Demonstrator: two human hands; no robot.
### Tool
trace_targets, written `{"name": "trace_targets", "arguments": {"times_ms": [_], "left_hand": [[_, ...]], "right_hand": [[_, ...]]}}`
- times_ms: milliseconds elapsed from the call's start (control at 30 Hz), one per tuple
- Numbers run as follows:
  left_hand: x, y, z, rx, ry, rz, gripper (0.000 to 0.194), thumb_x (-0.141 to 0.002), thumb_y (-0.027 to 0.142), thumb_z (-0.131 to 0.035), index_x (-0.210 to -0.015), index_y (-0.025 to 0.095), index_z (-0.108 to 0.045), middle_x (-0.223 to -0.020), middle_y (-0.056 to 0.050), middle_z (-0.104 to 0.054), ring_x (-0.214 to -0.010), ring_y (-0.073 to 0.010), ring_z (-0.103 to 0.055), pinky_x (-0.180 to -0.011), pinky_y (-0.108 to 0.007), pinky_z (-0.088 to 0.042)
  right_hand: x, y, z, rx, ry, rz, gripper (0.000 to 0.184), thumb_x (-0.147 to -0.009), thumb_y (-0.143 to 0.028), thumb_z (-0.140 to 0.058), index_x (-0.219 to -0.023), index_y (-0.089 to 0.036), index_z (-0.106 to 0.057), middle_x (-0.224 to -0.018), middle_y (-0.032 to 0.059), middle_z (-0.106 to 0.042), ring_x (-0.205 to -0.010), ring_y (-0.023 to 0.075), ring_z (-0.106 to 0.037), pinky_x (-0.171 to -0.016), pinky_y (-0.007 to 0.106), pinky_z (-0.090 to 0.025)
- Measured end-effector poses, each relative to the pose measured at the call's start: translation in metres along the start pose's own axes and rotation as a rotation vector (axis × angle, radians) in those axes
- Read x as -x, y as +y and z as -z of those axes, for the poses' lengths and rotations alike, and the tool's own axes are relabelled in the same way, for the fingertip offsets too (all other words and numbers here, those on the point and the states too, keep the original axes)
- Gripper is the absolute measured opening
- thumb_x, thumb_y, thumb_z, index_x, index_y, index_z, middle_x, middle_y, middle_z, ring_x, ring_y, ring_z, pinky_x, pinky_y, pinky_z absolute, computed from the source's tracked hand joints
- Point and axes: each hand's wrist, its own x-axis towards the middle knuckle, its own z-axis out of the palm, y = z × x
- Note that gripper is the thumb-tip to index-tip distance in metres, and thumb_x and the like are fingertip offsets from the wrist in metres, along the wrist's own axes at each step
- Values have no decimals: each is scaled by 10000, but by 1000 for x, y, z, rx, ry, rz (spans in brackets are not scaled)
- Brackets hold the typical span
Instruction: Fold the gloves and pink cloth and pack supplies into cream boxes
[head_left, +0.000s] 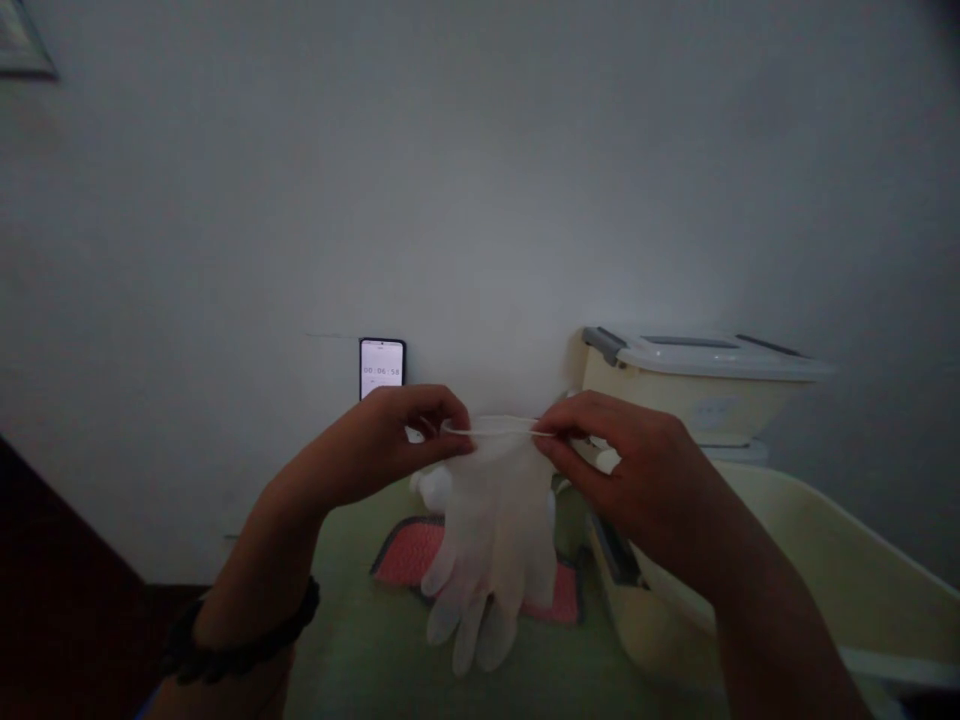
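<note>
Glove (499, 510) before cloth (409, 552) on table (360, 650), phone (381, 370) behind at left, box (660, 400) behind at right

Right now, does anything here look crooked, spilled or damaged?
Little stands out, and no spill shows. The pink cloth lies slantwise on the green surface, partly hidden behind the pale glove. A thin dark line marks the wall beside the phone; scratch or crack, I cannot tell.

Disposable glove (499, 510): thin, whitish, translucent, hanging before you
Cuff (501, 432): uppermost, drawn nearly straight where you pinch both sides
Glove fingers (466, 645): limp, slightly spread, pointing down
</note>
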Motion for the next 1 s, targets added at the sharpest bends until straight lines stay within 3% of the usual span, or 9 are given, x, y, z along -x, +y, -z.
{"name": "trace_targets", "arguments": {"times_ms": [133, 267, 433, 633, 733, 833, 1000], "left_hand": [[0, -1, -2, -10, 49, -38, 166, -774, 326, -588, -771, 161, -580, -762, 7, -615, -695, -107, -588, -644, -212, -482], [0, 6, -4, -1, 150, -202, 102, -764, 263, -608, -763, 162, -596, -900, -26, -601, -778, -113, -575, -699, -228, -471], [-2, 16, -7, 122, 229, -324, 84, -705, 186, -672, -732, 158, -598, -842, -31, -599, -743, -120, -565, -662, -239, -460], [0, 12, -8, 529, 194, -383, 99, -687, 153, -672, -669, 156, -574, -774, -23, -558, -700, -121, -540, -590, -232, -447], [1, 10, -11, 893, 142, -488, 241, -692, 270, -642, -577, 166, -456, -636, 26, -464, -532, -84, -469, -463, -207, -410], [2, 10, -15, 1059, 100, -405, 301, -724, 325, -564, -576, 191, -338, -532, 61, -355, -401, -60, -356, -351, -180, -319], [2, 11, -19, 822, 22, -110, 359, -681, 467, -602, -585, 189, -396, -498, 53, -376, -403, -64, -343, -348, -188, -301]], "right_hand": [[4, 5, 1, 26, -21, -56, 98, -797, -150, -541, -859, -177, -613, -838, 4, -638, -750, 125, -585, -692, 263, -444], [6, 7, -2, 26, -124, -76, 164, -785, -203, -571, -944, -178, -601, -948, 28, -612, -833, 149, -580, -772, 310, -452], [6, 1, -3, -31, -133, -19, 169, -823, -292, -536, -936, -190, -610, -1088, 50, -537, -948, 151, -549, -863, 317, -421], [5, -1, 5, -185, 56, 108, 131, -838, -263, -522, -793, -186, -619, -1085, 50, -515, -1020, 141, -504, -878, 274, -399], [6, -5, 7, -345, 13, 172, 173, -854, -258, -496, -754, -188, -618, -1068, 39, -505, -1005, 135, -503, -857, 263, -411], [7, -10, 8, -501, -16, 219, 176, -856, -260, -491, -750, -178, -603, -1060, 42, -512, -961, 135, -520, -822, 262, -428], [10, -7, 7, -698, -67, 173, 312, -890, -315, -412, -662, -169, -567, -766, 22, -581, -694, 116, -552, -640, 255, -444]]}}
